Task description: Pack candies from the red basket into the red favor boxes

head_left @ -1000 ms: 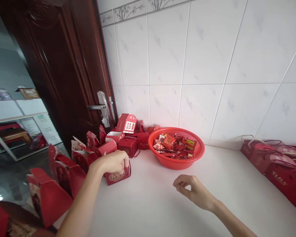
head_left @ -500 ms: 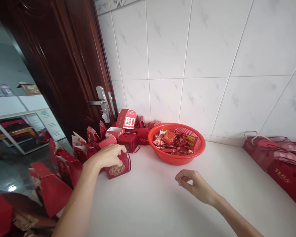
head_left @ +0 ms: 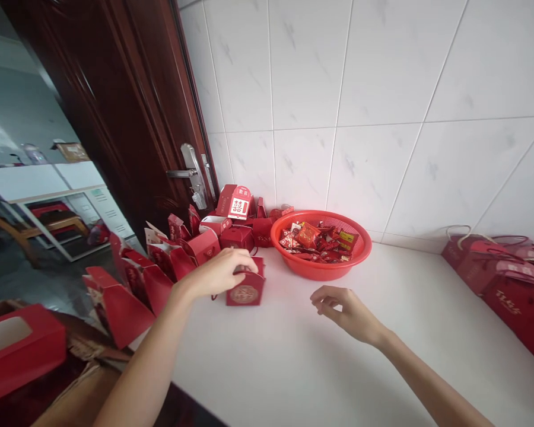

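My left hand is closed on the top of a small red box with a gold round emblem on its front. The box is upright over the white table, left of centre. My right hand hovers over the table, in front of the basket, its fingers curled with a gap between thumb and fingers and nothing between them. A red plastic basket near the wall holds several wrapped sweets in red and some yellow.
Several red boxes line the left table edge; more are piled by the door. At the right are several red bags with cord handles. An open carton with a windowed red box is lower left.
My left hand has moved right with the small red box, away from the row at the left. My right hand keeps nearly the same pose. The view has shifted slightly.
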Action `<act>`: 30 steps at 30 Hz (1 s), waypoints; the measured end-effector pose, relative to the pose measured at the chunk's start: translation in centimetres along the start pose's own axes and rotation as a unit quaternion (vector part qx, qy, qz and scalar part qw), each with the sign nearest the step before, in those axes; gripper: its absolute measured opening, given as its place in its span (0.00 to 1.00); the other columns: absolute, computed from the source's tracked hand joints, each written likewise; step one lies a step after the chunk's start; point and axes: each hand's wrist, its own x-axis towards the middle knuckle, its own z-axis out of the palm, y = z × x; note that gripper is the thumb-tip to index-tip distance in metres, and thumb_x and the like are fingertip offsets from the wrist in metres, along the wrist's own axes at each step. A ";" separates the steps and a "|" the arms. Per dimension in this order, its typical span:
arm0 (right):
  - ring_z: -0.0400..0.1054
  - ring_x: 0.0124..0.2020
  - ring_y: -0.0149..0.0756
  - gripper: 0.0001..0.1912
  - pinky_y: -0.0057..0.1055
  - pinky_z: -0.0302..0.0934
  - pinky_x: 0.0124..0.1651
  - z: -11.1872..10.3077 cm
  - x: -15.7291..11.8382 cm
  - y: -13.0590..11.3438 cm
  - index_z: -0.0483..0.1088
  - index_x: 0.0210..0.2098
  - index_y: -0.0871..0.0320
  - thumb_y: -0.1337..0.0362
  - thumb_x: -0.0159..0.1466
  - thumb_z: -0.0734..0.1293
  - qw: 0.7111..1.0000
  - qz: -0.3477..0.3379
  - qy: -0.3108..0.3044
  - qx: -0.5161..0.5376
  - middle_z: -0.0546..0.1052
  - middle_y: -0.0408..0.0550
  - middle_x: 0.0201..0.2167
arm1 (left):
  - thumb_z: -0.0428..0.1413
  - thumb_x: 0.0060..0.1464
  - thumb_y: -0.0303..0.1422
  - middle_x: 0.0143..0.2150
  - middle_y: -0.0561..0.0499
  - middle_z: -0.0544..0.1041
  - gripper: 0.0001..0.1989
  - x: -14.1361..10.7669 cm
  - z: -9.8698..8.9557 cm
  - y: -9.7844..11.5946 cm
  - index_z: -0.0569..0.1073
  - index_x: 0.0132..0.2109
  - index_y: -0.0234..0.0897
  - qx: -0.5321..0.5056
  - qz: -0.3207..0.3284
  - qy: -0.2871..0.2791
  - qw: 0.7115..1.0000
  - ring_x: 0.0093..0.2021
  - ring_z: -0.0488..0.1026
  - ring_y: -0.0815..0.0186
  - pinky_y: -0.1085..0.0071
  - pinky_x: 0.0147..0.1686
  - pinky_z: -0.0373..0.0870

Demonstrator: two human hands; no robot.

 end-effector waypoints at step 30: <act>0.71 0.35 0.36 0.14 0.29 0.58 0.33 -3.9 -3.3 -5.7 0.67 0.45 0.55 0.68 0.58 0.68 0.945 0.133 0.016 -0.298 0.75 0.50 0.49 | 0.58 0.54 0.39 0.50 0.47 0.76 0.18 1.3 6.2 10.6 0.76 0.51 0.43 -0.045 0.059 -0.031 0.997 0.47 0.76 0.54 0.68 0.40 0.68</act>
